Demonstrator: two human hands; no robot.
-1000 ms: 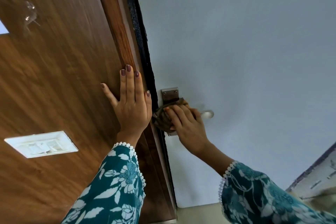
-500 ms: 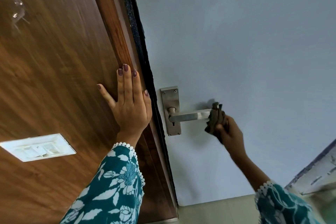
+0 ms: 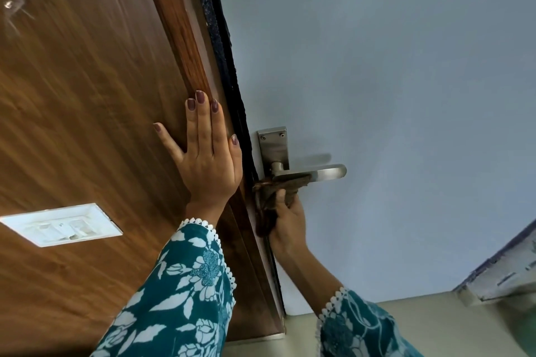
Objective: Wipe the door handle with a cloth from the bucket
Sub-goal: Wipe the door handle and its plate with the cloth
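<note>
With the left hand [image 3: 207, 166] pressed flat, fingers spread, on the wooden door frame [image 3: 185, 46], the right hand [image 3: 288, 222] clutches the brown cloth [image 3: 278, 188] under the lever handle [image 3: 314, 173] near its pivot, and should press firmly while sliding along the whole underside.

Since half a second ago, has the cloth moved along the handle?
Yes. The cloth has moved from the handle's free tip back toward the backplate, under the lever.
</note>
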